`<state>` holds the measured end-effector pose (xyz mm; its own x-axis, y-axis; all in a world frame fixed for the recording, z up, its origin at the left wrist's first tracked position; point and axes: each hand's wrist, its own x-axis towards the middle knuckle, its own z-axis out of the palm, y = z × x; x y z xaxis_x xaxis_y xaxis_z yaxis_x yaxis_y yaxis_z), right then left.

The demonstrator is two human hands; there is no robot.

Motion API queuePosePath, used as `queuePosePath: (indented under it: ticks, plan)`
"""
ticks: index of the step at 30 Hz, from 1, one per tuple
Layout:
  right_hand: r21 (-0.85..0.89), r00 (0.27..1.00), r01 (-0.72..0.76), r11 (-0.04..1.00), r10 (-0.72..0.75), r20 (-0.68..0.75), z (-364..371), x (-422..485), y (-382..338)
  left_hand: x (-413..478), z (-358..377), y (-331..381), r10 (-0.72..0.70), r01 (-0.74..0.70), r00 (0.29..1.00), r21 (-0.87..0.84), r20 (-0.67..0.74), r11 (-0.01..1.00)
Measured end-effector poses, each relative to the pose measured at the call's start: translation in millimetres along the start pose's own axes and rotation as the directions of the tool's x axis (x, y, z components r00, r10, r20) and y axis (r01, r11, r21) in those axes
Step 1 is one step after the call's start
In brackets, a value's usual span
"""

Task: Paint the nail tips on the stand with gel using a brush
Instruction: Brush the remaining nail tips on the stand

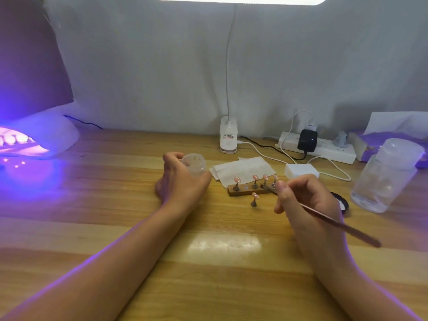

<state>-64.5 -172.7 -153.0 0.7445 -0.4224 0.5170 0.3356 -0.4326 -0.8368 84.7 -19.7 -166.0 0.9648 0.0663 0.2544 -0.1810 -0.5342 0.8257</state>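
My left hand [183, 179] is gripping a small round clear plastic gel jar [194, 163], fingers curled around it, held just above the light wooden bench [129, 228]. My right hand [308, 200] is pinching a thin brown-handled brush [333, 222]; grip closed tight on it, handle pointing back right, tip beside the brown wooden nail stand [249, 189]. Four pink nail tips [254, 177] on small pegs are standing on it; a fifth pink tip on a separate peg [254, 199] is sitting on the bench just in front. Folded white tissue [243, 169] is lying behind the stand.
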Motion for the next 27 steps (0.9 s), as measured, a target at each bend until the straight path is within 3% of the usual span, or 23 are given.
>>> queuePosePath:
  ticks: [3, 6, 8, 9, 12, 16, 22, 27]
  plan:
    - [0.032, 0.973, -0.231, 0.972, 0.231, 0.021, -3.9, 4.4, 5.6, 0.9, 4.4, -1.9, 0.009, -0.014, 0.998, 0.083, 0.055, 0.996]
    - [0.052, 0.952, -0.305, 0.951, 0.304, 0.029, -3.5, 5.8, 6.9, -0.8, 3.4, -0.7, 0.048, -0.052, 0.998, 0.121, 0.035, 0.991]
    - [0.041, 0.950, -0.311, 0.949, 0.312, 0.000, -3.8, 6.1, 7.6, -7.5, 1.2, 3.7, 0.246, -0.238, 0.966, 0.097, -0.079, 0.966]
    - [0.038, 0.948, -0.318, 0.947, 0.319, -0.021, -4.2, 6.6, 8.3, -12.9, 0.9, 6.7, 0.392, -0.384, 0.914, 0.087, -0.103, 0.919]
    - [0.059, 0.940, -0.331, 0.942, 0.335, -0.071, -5.9, 8.9, 11.0, -34.8, 0.0, 14.8, 0.619, -0.629, 0.776, 0.082, 0.116, 0.773]
    - [0.107, 0.943, -0.325, 0.940, 0.330, -0.038, -6.0, 8.7, 11.0, -42.5, 1.5, 13.4, 0.594, -0.656, 0.737, 0.126, 0.323, 0.745]
    - [0.146, 0.953, -0.304, 0.942, 0.303, 0.027, -7.0, 7.8, 10.1, -48.7, 9.9, 10.1, 0.546, -0.630, 0.749, 0.149, 0.374, 0.762]
    - [0.103, 0.939, -0.345, 0.933, 0.342, 0.038, -5.7, 8.6, 10.9, -42.8, 11.8, 12.7, 0.494, -0.571, 0.751, 0.055, 0.438, 0.819]
